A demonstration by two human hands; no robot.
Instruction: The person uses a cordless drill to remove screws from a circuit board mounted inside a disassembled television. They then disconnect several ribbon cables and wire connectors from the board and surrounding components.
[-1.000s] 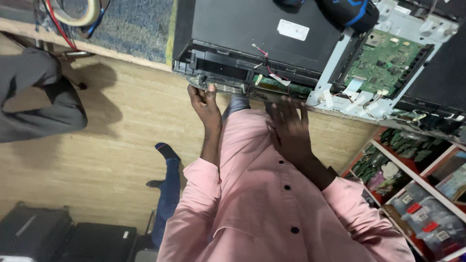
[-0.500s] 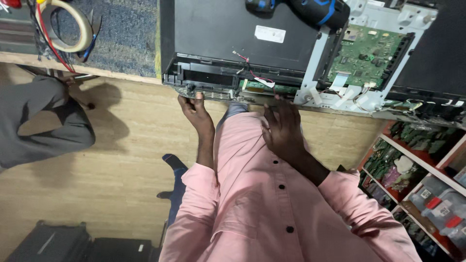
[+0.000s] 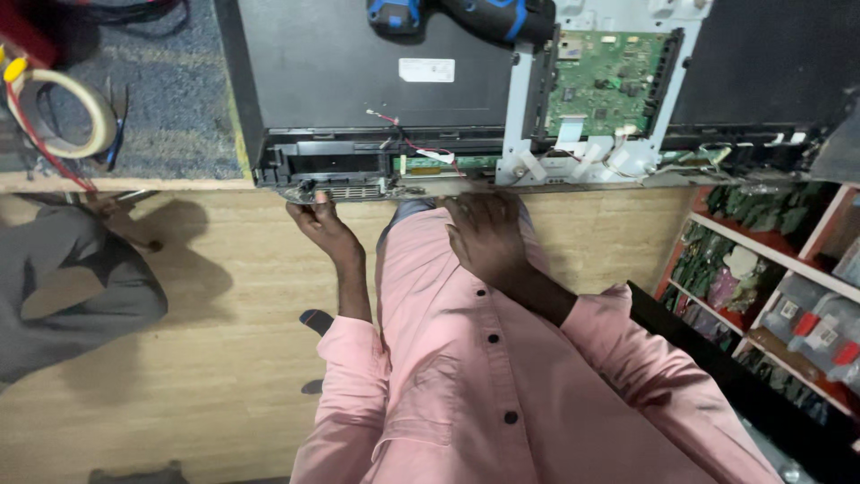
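Note:
A flat screen panel (image 3: 358, 81) lies back-up on the bench, its rear cover off, showing a green circuit board (image 3: 609, 81) on a metal plate and thin red wires (image 3: 412, 143). My left hand (image 3: 321, 224) pinches the panel's near bottom edge at the left, by a small vented strip (image 3: 345, 190). My right hand (image 3: 484, 237) rests at the same edge nearer the middle, fingers curled against the frame. Whether it grips anything I cannot tell. A blue and black power screwdriver (image 3: 466, 13) lies on the panel's far side.
A roll of tape (image 3: 63, 112) and red cables sit on blue carpet-like bench cover at far left. Another person in grey (image 3: 63, 278) is at the left on the wooden floor. Shelves with boards and parts (image 3: 770, 260) stand at the right.
The view has shifted so the panel sits more centred and lower. Both hands stay at the panel's near edge, the left still pinching it.

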